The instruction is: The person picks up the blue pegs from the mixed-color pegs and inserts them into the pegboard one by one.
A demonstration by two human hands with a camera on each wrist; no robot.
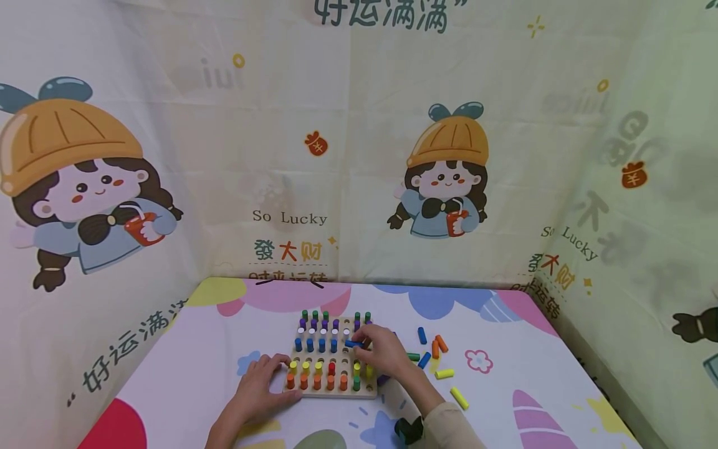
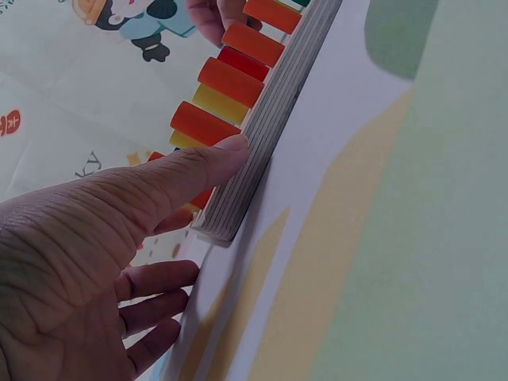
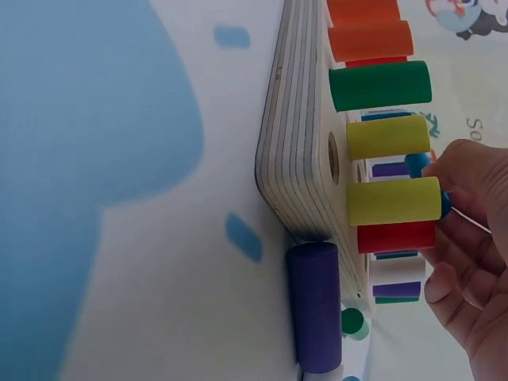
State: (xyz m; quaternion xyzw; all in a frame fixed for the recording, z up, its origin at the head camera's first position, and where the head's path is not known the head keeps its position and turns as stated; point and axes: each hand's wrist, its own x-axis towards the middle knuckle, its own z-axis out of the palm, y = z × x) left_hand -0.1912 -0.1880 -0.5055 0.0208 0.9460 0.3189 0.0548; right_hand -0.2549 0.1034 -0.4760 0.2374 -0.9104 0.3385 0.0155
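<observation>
Under our right grip (image 1: 384,354), pinching a blue peg (image 1: 352,343), the board (image 1: 331,394), its corner held by our left grip (image 1: 259,385), looks mostly filled; bare holes (image 3: 333,159) and loose pegs (image 1: 422,335) remain.

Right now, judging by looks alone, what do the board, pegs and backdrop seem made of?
Board: apparently plywood, pale and matt; its edge shows layers. Pegs: probably painted wood, smooth and evenly coloured, though plastic is possible. Backdrop: likely printed cloth, matt, with soft creases.
</observation>
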